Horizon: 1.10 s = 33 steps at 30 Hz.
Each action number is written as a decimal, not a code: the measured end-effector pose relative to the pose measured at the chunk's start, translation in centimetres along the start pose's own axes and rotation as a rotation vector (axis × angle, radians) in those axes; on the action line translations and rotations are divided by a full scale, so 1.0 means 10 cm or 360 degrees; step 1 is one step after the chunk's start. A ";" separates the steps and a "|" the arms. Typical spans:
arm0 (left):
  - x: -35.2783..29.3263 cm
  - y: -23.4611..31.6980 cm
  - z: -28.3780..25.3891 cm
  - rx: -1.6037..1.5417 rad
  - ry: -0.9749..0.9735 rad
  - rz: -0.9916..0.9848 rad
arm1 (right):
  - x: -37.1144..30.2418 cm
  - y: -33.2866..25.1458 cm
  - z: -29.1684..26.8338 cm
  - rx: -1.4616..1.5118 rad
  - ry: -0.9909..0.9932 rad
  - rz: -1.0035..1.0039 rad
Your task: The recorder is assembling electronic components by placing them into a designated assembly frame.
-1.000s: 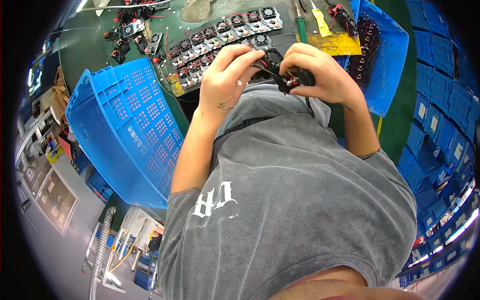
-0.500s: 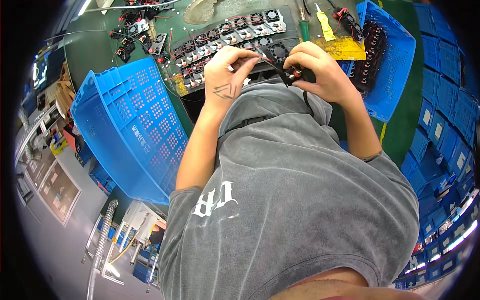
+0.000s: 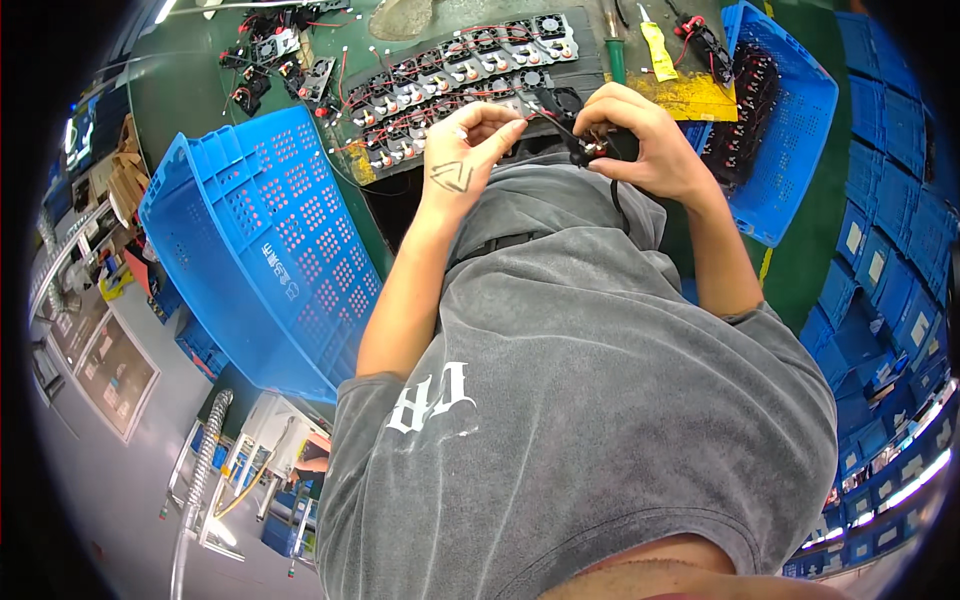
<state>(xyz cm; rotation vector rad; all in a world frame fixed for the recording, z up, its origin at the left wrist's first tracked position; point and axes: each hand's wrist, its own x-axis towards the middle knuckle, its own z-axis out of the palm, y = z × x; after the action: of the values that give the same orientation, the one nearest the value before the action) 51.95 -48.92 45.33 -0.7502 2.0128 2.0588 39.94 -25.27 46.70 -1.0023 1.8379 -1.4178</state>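
Above my lap, my right hand [image 3: 650,145] is closed around a black cooling-fan module [image 3: 582,152], with thumb and fingers at its near end. Part of the module is hidden by the fingers. My left hand [image 3: 462,160] pinches a thin wire [image 3: 531,112] at the module's left side. A small white connector shows against that hand's palm. Just beyond both hands, rows of fan modules [image 3: 455,68] with red and black wires lie on a dark board [image 3: 582,60].
Blue crates stand at left [image 3: 290,270] and right [image 3: 805,150], the right one holding black modules. Behind on the green bench are a loose heap of modules [image 3: 275,50], a green-handled tool [image 3: 615,62], a yellow tube [image 3: 658,52] and a yellow plate [image 3: 700,95].
My left hand has shifted slightly right and down, its thumb now straighter along the wire. My right hand keeps hold of the module, which has tilted a little.
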 end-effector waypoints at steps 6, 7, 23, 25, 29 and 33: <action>-0.06 -0.16 -0.03 0.0497 0.0077 0.0277 | -0.02 0.13 0.12 -0.0710 -0.0058 -0.0024; -0.07 -0.21 -0.02 0.0591 0.0130 0.0291 | -0.03 0.23 0.15 -0.0798 -0.0061 -0.0029; 0.18 -0.84 -0.15 0.0861 0.0461 0.0309 | -0.05 1.13 0.35 -0.1175 0.0127 -0.0028; 0.18 -0.96 -0.21 0.1094 0.0464 0.0373 | -0.06 1.21 0.40 -0.1190 0.0116 -0.0019; 0.23 -0.96 -0.20 0.1034 0.0434 0.0358 | -0.09 1.27 0.51 -0.1260 0.0292 -0.0020; 0.36 -0.89 -0.22 0.1151 0.0409 0.0464 | -0.08 1.37 0.57 -0.1276 0.0298 0.0032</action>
<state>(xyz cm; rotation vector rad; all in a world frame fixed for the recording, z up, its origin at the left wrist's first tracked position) 53.42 -51.16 35.88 -0.6090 2.8798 1.1933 42.28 -25.55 32.02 -1.2283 2.6290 -0.7559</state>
